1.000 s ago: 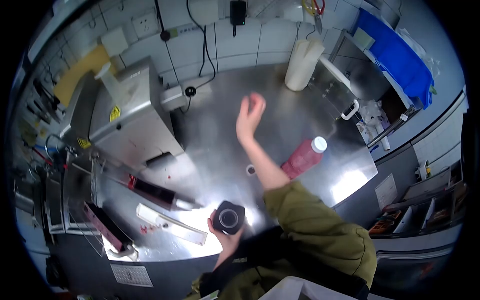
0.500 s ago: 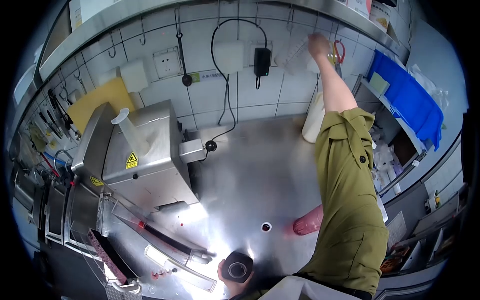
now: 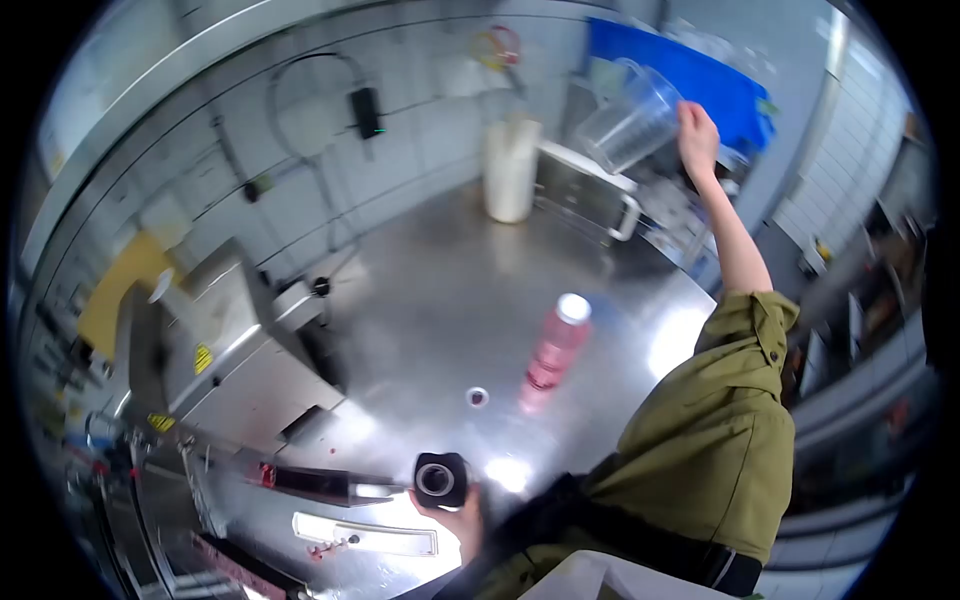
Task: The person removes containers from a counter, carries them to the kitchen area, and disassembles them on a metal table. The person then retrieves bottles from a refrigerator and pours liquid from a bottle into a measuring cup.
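Observation:
My right hand [image 3: 697, 140] is raised at the right of the head view, closed on a clear plastic measuring jug [image 3: 632, 122], which is tilted in the air. Low in the middle, my left hand [image 3: 455, 518] grips a black squarish object with a round ring on top [image 3: 440, 480]; what kind it is I cannot make out. A bottle with pink contents and a white cap [image 3: 556, 350] stands on the steel counter [image 3: 420, 300] between my arms. Left of the bottle lies a small round white-rimmed piece with a dark centre [image 3: 478, 397].
A steel machine with warning stickers [image 3: 240, 370] stands on the left. Long narrow trays [image 3: 310, 482] lie in front of it. At the back are a white cylindrical container [image 3: 511, 175] and a clear box with a white handle [image 3: 590, 195]. A blue sheet [image 3: 700, 85] hangs at the right.
My right hand has come away from the wall hooks with the jug and swung to the right. The view has turned right, exposing the whole pink bottle. My left hand still holds the black object.

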Demonstrator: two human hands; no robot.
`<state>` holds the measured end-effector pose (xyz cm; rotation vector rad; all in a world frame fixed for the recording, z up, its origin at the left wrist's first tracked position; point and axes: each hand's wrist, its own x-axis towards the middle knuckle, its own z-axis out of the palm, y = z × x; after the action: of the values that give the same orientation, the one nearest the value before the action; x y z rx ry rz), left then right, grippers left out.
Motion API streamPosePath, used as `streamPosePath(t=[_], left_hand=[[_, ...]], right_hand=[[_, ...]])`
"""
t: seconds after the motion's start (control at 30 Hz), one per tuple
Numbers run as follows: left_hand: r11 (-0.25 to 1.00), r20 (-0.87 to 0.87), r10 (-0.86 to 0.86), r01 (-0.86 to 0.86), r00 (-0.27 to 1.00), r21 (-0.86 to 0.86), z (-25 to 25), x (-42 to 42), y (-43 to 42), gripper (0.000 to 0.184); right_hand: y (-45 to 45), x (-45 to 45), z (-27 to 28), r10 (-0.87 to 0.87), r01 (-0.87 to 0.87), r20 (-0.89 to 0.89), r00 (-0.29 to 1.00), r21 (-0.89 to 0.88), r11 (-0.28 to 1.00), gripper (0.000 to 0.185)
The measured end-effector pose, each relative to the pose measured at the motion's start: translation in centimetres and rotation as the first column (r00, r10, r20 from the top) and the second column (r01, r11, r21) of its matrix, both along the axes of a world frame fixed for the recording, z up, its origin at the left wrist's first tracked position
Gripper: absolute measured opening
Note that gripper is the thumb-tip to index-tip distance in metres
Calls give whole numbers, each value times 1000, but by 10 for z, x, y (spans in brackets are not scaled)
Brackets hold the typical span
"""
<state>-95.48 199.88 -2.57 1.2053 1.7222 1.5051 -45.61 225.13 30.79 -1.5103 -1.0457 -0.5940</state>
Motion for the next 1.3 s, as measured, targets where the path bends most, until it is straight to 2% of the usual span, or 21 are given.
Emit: streamPosePath(t=[0.1,0.17,0.2,0.23,0.33,0.4,0.43,0.53,0.57,0.63,0.7,0.77,0.8,0.83,0.87,0.93,1.0,1.07,1.13,1.2,1.3], left_hand=[[1000,381,-13,20,924,-15,83,29,-1,100],[997,294,-30,9,955,73,63,25,-4,98],[986,97,-54,37,994,161,30,15,1,98],[974,110,-93,68,990,217,19,12,3,98],[951,-106,-81,109,991,288,-1,4,5,100],[921,-50,-126,135,991,365,-7,5,10,103],[898,-124,-117,158,985,411,-6,5,13,102],[875,-184,-110,183,977,448,-9,0,17,106],[879,-168,-121,184,978,440,-7,0,16,106],[888,-141,-122,172,982,427,-4,0,16,104],[878,-149,-93,152,984,455,1,4,16,102],[897,-164,-46,113,985,427,7,8,14,98],[951,-197,44,19,979,308,7,9,14,97],[970,-79,32,-12,996,243,-2,5,15,97],[957,-228,90,-21,970,290,-12,-4,17,96],[952,-211,123,-56,970,300,-12,-3,15,83],[945,-30,21,-9,999,328,-10,0,15,82],[950,-14,-32,35,999,311,-6,-1,11,82],[965,40,-48,36,998,259,4,0,-2,89],[969,9,-50,46,999,242,12,-3,-19,89],[986,20,-8,5,1000,165,31,-8,-51,94]], right_hand=[[-156,107,-78,-26,89,-438,899,123,988,32],[-271,148,-139,24,220,-735,678,233,947,18],[-329,165,-176,92,257,-799,595,298,919,11],[-380,166,-204,93,385,-878,469,298,873,14],[-512,161,-288,87,620,-971,223,210,756,16],[-573,144,-333,223,724,-961,166,272,633,15],[-631,203,-425,230,722,-972,51,195,664,8],[-659,166,-444,294,767,-952,-90,122,630,6],[-660,159,-446,338,788,-941,-30,186,586,6],[-667,159,-448,239,668,-968,-74,130,733,10],[-622,113,-361,48,727,-997,65,80,681,16],[-575,80,-300,-176,665,-926,332,97,741,30],[-552,69,-279,-306,566,-804,510,45,823,33],[-526,61,-261,-376,482,-651,660,-17,876,32],[-494,43,-242,-291,323,-525,799,-33,946,32],[-436,7,-230,-315,225,-304,899,-295,929,28],[-379,-51,-221,-133,135,36,990,-422,896,15],[-335,-99,-229,262,-143,262,929,-401,905,3],[-304,-150,-242,578,-410,335,744,-454,791,10],[-276,-197,-264,723,-620,317,614,-374,690,17],[-243,-243,-276,835,-735,283,471,-398,549,24]])
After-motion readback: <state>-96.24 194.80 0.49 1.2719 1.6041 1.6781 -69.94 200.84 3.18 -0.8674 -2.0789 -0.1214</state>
